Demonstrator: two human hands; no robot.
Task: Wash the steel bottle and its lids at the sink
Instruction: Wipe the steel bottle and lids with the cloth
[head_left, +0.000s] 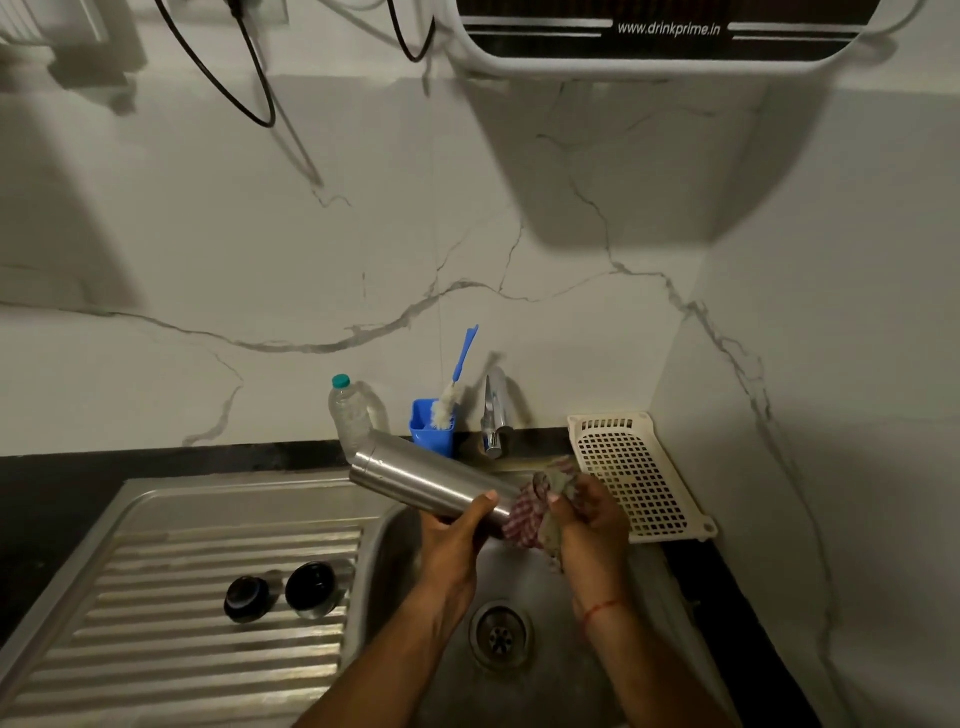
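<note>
Steel bottle (426, 475) held slantwise above the sink (387, 566): our left hand (457, 530) curls its fingers round the body, and our right hand (592, 525) clutches a checked cloth (524, 514) bunched over the near end. A black lid (247, 598) and a steel-sided lid (311, 590) lie side by side on the drainboard (182, 654).

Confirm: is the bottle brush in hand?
No: the bottle brush stands in the blue holder, while the left hand holds the steel bottle and the right hand grips a cloth.
</note>
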